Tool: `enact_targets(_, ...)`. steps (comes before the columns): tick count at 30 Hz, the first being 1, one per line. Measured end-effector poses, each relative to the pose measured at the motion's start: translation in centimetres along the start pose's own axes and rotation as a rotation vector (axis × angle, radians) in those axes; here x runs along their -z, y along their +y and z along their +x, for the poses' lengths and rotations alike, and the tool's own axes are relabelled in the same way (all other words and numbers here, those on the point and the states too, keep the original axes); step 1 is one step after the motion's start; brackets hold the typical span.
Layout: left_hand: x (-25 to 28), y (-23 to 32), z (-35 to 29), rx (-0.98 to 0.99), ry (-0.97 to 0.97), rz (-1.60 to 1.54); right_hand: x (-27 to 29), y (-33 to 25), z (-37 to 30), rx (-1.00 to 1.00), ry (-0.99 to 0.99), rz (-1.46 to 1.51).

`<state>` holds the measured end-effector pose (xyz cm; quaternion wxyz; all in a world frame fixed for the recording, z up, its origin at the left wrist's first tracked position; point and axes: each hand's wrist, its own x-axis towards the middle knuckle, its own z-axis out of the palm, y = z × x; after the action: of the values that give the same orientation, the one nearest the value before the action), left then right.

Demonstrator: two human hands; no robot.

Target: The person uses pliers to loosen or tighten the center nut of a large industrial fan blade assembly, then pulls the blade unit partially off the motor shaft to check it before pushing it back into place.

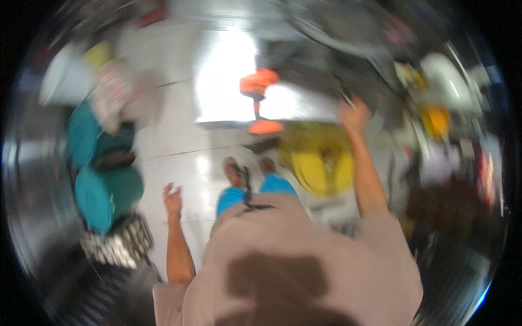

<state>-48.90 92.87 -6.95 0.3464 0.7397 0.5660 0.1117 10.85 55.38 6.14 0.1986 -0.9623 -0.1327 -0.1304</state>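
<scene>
My right hand (354, 113) is stretched forward beside the metal surface, closed around a slim dark thing (342, 89) whose kind is lost in the blur. Low over the tiled floor on the left hangs my left hand (173, 200), fingers apart and holding nothing. On the near part of the shiny metal surface (225, 81) stands an orange tool (259, 82) shaped like a cordless drill. A round yellow tub (323, 168) is below my right forearm, with something dark inside that I cannot make out.
Two teal round containers (93, 198) are on the left, next to a white-and-dark patterned box or basket (122, 242). Above them is a pale bag (111, 92) near a white bucket (68, 76). Cluttered items, including a yellow-orange container (435, 120), fill the right side.
</scene>
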Motion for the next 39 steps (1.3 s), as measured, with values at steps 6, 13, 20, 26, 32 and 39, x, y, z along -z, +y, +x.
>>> enact_targets(6, -0.1, 1.2, -8.7, 0.165, 0.032, -0.096, 0.1, 12.5, -1.4, 0.307, 0.044, -0.066)
enact_targets(13, 0.7, -3.5, -25.9, 0.411, 0.107, -0.024, 4.8, -6.8, -2.0, 0.546, 0.045, 0.343)
enact_targets(20, -3.0, -8.9, -38.4, 0.543, 0.221, -0.040, 3.9, -22.8, -9.8, 0.904, -0.499, 0.678)
enact_targets(26, 0.6, -14.9, -44.6, 0.682, 0.394, -0.292, 4.2, -29.9, -32.7, 1.077, -0.983, 0.804)
enact_targets(32, 1.0, -25.0, -56.7, 0.860, 0.475, -0.319, 4.9, -31.4, -53.7, 1.407, -1.398, 0.456)
enact_targets(39, 3.4, -31.4, -67.9, 1.167, 0.794, -0.462, 2.0, -37.1, -65.2, 1.828, -1.490, 0.069)
